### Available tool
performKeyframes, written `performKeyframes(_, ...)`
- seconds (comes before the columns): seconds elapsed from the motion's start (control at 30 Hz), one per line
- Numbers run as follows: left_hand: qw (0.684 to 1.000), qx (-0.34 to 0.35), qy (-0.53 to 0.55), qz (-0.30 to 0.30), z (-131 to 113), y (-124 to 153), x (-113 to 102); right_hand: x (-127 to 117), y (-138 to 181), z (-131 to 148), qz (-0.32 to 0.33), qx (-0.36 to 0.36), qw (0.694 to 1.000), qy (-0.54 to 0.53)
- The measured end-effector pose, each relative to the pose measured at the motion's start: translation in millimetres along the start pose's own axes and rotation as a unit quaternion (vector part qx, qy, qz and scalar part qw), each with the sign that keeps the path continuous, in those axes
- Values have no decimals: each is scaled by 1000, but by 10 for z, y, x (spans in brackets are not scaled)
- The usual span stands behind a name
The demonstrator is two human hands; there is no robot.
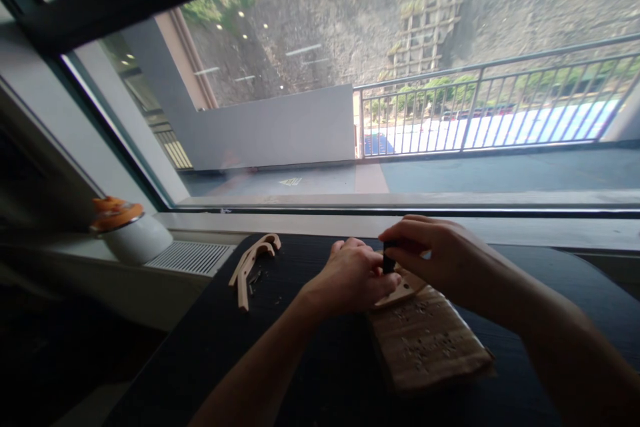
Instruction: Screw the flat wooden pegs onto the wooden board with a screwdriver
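My right hand (425, 243) is closed, its thumb and fingers pinching a short black cylinder (389, 259) that stands upright, perhaps a tool's handle. The cylinder's lower end is hidden behind my left hand (353, 277). That hand grips a light wooden piece (409, 287) with a dark hole in it, its fingers close around the foot of the cylinder. Under the wooden piece lies a brown cardboard block (430, 340), its top pitted with several small punctures. Much of the wooden piece is covered by my hands.
Two hook-shaped wooden pieces (245, 273) lie at the left of the black table (320, 353), with small dark bits (255, 278) beside them. A white pot-like object with an orange top (135, 233) stands on the sill near a vent (193, 259). A large window (320, 147) rises behind the table.
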State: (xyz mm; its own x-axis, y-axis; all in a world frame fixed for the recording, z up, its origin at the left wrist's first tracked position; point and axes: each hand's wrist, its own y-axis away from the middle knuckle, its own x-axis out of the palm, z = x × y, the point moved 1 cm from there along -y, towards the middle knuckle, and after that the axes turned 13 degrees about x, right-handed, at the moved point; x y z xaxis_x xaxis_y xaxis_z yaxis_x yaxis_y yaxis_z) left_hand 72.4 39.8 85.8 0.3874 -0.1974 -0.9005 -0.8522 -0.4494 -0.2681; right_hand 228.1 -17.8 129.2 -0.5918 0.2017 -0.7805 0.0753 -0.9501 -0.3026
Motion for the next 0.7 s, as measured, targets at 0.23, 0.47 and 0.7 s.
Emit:
performKeyframes(0.23, 1000, 0, 6, 3, -11, 5, 0, 11, 26, -49, -22, 30, 999, 37)
performKeyframes(0.47, 1000, 4, -4, 9, -10, -1, -5, -25, 6, -27, 13, -13, 1000, -13)
performKeyframes(0.7, 1000, -2, 5, 2, -11, -8, -19, 4, -22, -24, -6, -21, 1000, -1)
